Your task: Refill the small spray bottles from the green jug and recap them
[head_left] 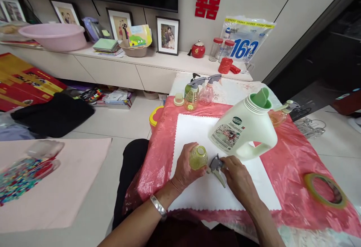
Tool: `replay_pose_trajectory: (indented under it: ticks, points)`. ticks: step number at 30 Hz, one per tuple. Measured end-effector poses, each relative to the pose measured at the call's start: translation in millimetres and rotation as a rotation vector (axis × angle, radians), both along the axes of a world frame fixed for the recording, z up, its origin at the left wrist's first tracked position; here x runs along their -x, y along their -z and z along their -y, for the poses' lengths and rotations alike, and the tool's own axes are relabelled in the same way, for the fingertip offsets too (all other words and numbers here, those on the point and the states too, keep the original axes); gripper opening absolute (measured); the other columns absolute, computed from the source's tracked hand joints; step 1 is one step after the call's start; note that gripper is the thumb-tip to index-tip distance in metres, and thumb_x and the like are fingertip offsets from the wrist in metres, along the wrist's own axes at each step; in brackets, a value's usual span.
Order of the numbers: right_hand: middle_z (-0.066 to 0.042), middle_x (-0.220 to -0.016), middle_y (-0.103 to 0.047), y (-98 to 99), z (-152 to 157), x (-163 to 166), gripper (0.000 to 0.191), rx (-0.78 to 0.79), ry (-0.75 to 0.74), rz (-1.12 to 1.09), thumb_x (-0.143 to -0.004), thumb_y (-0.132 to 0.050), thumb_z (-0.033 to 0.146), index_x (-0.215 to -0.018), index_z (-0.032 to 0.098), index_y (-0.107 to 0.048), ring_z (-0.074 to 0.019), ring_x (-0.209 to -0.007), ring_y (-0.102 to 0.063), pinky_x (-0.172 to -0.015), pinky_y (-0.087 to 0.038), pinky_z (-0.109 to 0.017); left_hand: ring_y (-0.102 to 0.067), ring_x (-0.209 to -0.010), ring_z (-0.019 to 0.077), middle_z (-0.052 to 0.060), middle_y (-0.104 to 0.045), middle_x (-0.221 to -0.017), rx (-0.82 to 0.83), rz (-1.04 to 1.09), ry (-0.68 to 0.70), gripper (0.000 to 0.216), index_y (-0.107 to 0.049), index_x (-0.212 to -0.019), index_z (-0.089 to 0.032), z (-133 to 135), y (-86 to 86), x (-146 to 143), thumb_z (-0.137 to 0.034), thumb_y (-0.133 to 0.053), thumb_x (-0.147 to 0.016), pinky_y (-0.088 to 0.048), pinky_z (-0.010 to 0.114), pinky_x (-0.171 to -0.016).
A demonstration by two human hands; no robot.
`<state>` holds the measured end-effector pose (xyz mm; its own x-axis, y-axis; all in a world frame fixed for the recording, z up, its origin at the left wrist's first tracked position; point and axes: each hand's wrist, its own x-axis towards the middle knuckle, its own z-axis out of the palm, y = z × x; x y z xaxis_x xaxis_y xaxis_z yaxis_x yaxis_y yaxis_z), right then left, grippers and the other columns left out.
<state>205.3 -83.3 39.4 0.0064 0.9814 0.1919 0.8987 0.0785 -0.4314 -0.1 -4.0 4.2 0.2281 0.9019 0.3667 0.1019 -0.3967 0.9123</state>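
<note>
While the left hand (184,168) is wrapped around a small yellow bottle (198,157), the right hand (239,176) pinches a gray spray top (216,165) in its fingers. Both hands are just below the middle of the frame. The spray top is right beside the bottle, but I cannot tell if they touch. A silver bracelet (158,206) is on the left wrist.

The bottle stands on a white cloth (194,126), and the cloth lies on a red plastic sheet (284,145). A big white jug (244,132) with a green spout is on the cloth, just up and to the right of the hands. Two more spray bottles (192,97) stand close together at the top edge of the red sheet. A roll of tape (308,185) lies on the sheet at the lower right. A pink tub (53,36) sits on a shelf at the upper left.
</note>
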Motion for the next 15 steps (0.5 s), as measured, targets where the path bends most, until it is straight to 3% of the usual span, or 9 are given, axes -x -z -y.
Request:
replay_pose_trajectory:
  ticks: [4, 8, 10, 12, 15]
  points:
    - [-0.006, -0.103, -0.061, 4.4, 0, 2, 0.031, -0.057, -0.005, -0.003, -0.094, -0.039, 0.024, -0.111, 0.019, -0.065, -0.0222, -0.095, -0.059, -0.08, -0.049, -0.036, -0.061, -0.11, 0.0293, 0.009, -0.058, -0.121, 0.036, 0.016, 0.006, 0.072, -0.048, -0.131, -0.023, 0, -2.3, -1, -0.049, -0.079, -0.071, -0.053, 0.05, -0.097]
    - [-0.004, -0.112, -0.062, -13.7, 8, -6, 0.028, -0.167, 0.034, -0.044, -0.103, -0.045, 0.037, -0.117, 0.02, -0.063, -0.0178, -0.1, -0.061, -0.079, -0.052, -0.028, -0.061, -0.112, 0.03, 0.01, -0.06, -0.123, 0.193, 0.055, 0.048, 0.073, -0.048, -0.13, -0.024, -1, -13.1, 0, -0.052, -0.08, -0.071, -0.052, 0.049, -0.098]
    - [-0.003, -0.109, -0.063, -27.2, 15, -15, 0.027, -0.246, 0.12, -0.072, -0.105, -0.05, 0.041, -0.113, 0.019, -0.063, -0.0144, -0.094, -0.062, -0.063, -0.048, -0.02, -0.062, -0.112, 0.0299, 0.01, -0.061, -0.125, 0.289, 0.085, 0.069, 0.075, -0.048, -0.131, -0.025, -4, -22.7, 2, -0.054, -0.081, -0.07, -0.053, 0.048, -0.097]
    - [-0.002, -0.103, -0.064, -39.0, 22, -27, 0.03, -0.346, 0.251, -0.092, -0.103, -0.055, 0.046, -0.105, 0.017, -0.066, -0.0127, -0.087, -0.062, -0.057, -0.045, -0.018, -0.062, -0.113, 0.0297, 0.011, -0.061, -0.128, 0.341, 0.111, 0.081, 0.078, -0.048, -0.132, -0.025, -9, -33.1, 4, -0.056, -0.082, -0.069, -0.052, 0.046, -0.097]
    - [-0.004, -0.097, -0.065, -49.8, 26, -43, 0.04, -0.501, 0.49, -0.22, -0.094, -0.067, 0.055, -0.098, 0.015, -0.069, -0.0136, -0.084, -0.062, -0.075, -0.051, -0.021, -0.058, -0.122, 0.0312, 0.011, -0.059, -0.132, 0.297, 0.1, 0.072, 0.083, -0.047, -0.134, -0.025, -23, -43.4, 7, -0.056, -0.084, -0.067, -0.048, 0.047, -0.105]
